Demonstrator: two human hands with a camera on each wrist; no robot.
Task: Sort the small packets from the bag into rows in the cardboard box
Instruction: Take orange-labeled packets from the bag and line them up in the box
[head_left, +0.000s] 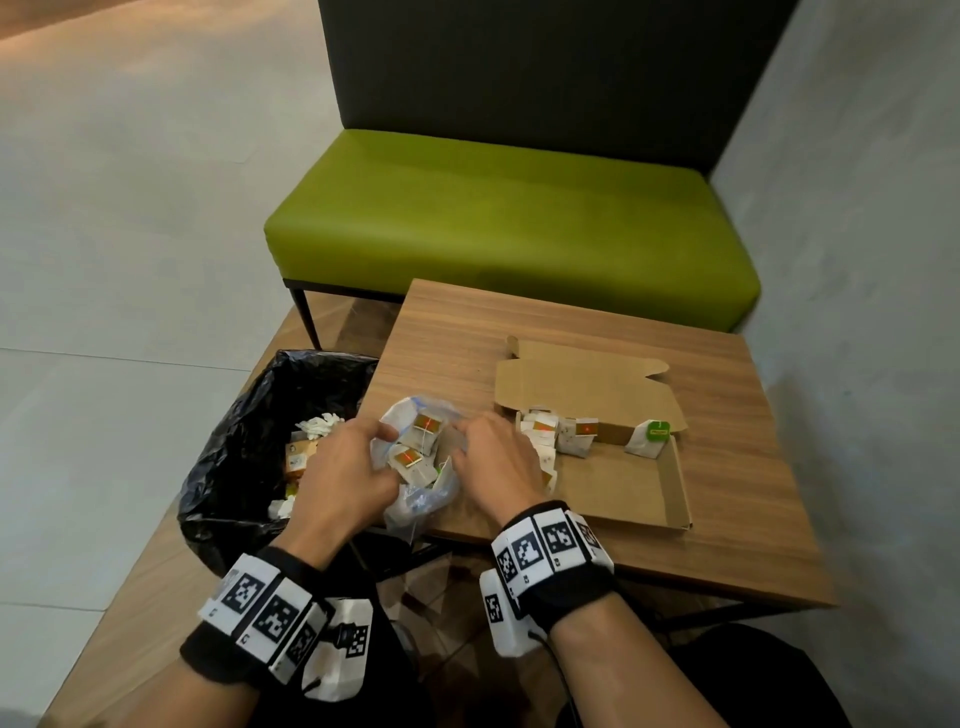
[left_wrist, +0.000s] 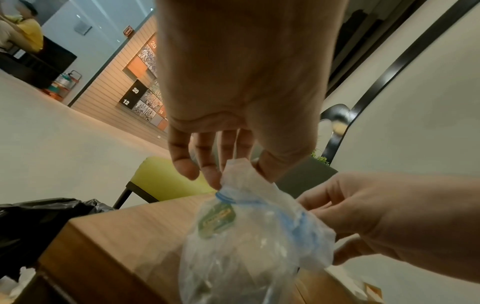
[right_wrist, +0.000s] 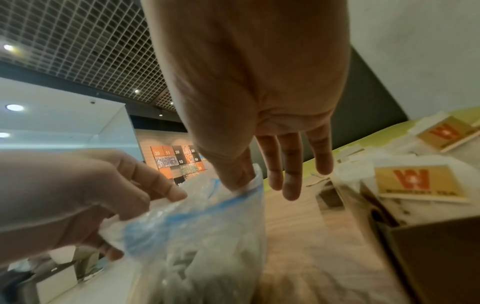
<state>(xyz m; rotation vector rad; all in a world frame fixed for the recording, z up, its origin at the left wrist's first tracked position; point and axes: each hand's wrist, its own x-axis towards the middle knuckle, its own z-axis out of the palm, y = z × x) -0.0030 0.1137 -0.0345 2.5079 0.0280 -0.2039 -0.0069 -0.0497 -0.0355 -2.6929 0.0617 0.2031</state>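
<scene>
A clear plastic bag (head_left: 422, 486) with a blue zip rim lies on the wooden table (head_left: 467, 332) near its left front edge, with several small white-and-gold packets (head_left: 415, 460) showing in its mouth. My left hand (head_left: 382, 447) pinches the bag's left rim (left_wrist: 241, 170) between thumb and fingers. My right hand (head_left: 462, 441) pinches the right rim (right_wrist: 244, 185). The mouth is pulled apart between them. To the right lies the open cardboard box (head_left: 623, 488), holding several packets (head_left: 550, 436) along its far side and one green-tagged packet (head_left: 652, 436).
A bin lined with a black bag (head_left: 244, 415), holding paper scraps, stands against the table's left edge. A green bench (head_left: 509, 218) stands behind the table and a grey wall (head_left: 857, 260) runs along the right. The box lid (head_left: 582, 384) lies flat behind the box.
</scene>
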